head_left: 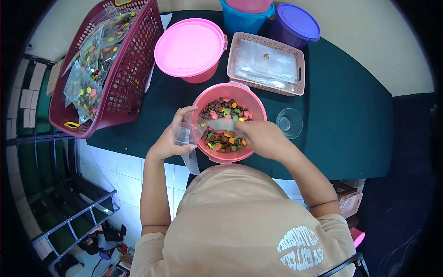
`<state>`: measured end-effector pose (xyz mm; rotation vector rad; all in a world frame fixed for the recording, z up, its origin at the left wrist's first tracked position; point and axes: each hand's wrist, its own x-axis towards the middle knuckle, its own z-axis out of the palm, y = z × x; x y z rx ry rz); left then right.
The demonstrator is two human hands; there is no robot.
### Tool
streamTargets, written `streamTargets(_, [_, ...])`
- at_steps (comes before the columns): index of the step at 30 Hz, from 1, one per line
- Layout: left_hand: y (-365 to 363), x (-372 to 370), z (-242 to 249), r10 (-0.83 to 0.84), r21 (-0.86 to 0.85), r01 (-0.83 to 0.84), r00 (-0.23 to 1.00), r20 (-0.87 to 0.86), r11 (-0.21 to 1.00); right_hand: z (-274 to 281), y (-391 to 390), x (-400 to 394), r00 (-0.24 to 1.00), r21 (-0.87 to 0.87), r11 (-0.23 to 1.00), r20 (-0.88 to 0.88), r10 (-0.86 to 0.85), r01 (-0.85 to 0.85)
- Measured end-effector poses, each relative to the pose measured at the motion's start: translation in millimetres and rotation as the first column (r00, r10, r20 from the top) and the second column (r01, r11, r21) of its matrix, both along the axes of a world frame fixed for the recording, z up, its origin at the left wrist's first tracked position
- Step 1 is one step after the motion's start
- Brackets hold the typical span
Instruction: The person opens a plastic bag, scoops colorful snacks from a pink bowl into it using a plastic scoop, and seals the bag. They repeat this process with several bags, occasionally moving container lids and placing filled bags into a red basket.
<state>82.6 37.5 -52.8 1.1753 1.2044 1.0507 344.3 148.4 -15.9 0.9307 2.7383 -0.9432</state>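
A pink tub point(262, 105) holds many small round candies point(224, 110) in brown, pink, yellow and green. At the tub's left rim, my left hand point(171, 136) is closed round a clear plastic bag point(191, 161), its mouth spread open beside the candies. My right hand point(259, 137) reaches over the tub from the right, fingers closed on a pale spoon point(221, 124) smeared by motion. The spoon's tip points at the bag's mouth, where a bit of yellow shows.
A maroon basket point(131, 76) with filled candy bags stands left. Behind the tub are a lidded pink container point(190, 46), a tray point(267, 87) of flat clear bags, a blue bucket point(242, 24) and a purple container point(295, 25). A clear cup point(289, 123) sits right.
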Motion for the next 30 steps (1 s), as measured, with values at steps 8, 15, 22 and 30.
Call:
streamTargets(8, [12,10,4,-0.061,0.097,0.069,0.995,-0.079,0.993,-11,9,-5,0.967,0.495,0.863,0.251,-0.031,-0.101])
streamTargets(15, [23,23,15,-0.059,0.143,0.067,0.996,-0.060,0.987,-47,11,-6,0.982,0.566,0.815,0.185,0.022,-0.125])
streamTargets(22, [24,25,12,-0.023,0.100,0.024,1.000,-0.013,0.995,-27,18,3,0.936,0.298,0.915,0.302,0.182,-0.274])
streamTargets(30, [30,35,12,-0.051,0.063,0.044,0.992,0.119,0.997,-49,0,-1,0.950,-0.040,0.988,0.285,-0.129,0.146])
